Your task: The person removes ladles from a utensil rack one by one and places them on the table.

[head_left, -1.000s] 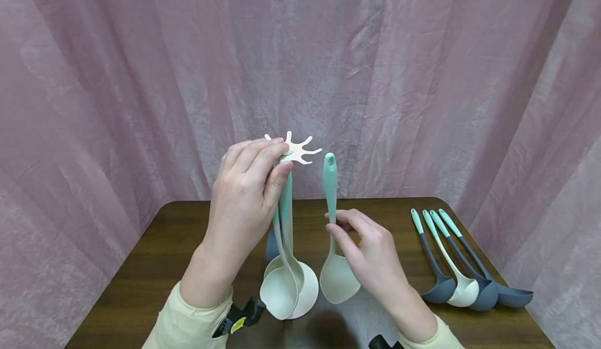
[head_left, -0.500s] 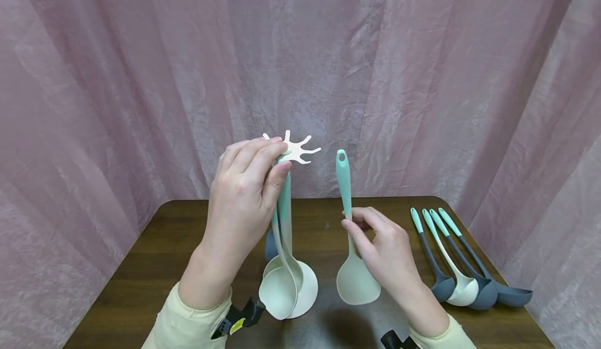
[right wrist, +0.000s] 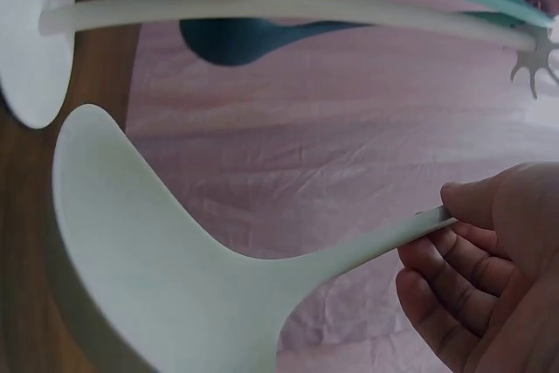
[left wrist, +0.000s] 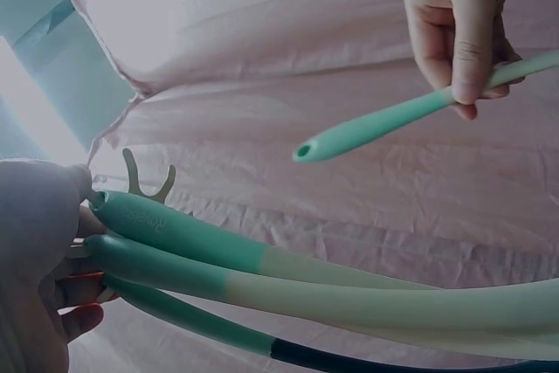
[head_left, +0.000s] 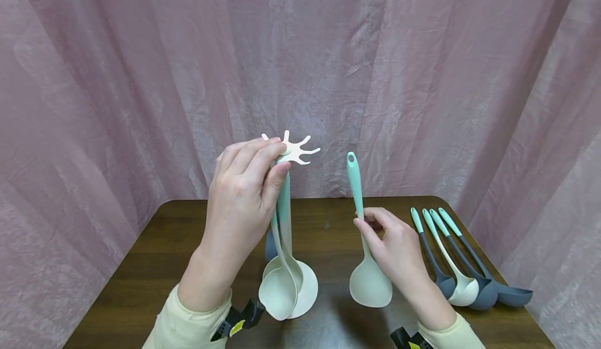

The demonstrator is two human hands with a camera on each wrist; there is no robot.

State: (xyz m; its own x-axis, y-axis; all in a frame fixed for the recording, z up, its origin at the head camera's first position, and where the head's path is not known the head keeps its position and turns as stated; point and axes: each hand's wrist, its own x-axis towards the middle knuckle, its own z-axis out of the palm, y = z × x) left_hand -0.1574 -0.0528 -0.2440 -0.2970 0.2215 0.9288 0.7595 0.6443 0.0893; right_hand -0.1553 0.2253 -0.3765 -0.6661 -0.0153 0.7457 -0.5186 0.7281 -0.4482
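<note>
My left hand point(head_left: 241, 192) grips the top of a white utensil stand point(head_left: 300, 152) whose hooks spread out past the fingers. Mint-handled utensils hang on the stand: a cream ladle point(head_left: 277, 292) in front and a dark blue-grey one point(right wrist: 231, 39) behind. Part of the hooks is hidden by the hand. My right hand point(head_left: 394, 242) pinches a cream wok spatula point(head_left: 371, 284) low on its mint handle. The spatula stands nearly upright, head down, to the right of the stand and apart from it. Its wide, curved head fills much of the right wrist view.
Several ladles point(head_left: 464, 290) with mint handles lie side by side at the table's right, one cream and the others dark grey. The brown wooden table point(head_left: 188, 244) ends at a pink curtain point(head_left: 300, 67). The stand's round white base point(head_left: 309, 291) rests mid-table.
My right hand has moved the wok spatula to the right, away from the stand, and its handle now leans slightly left. The left hand stays on the stand's top.
</note>
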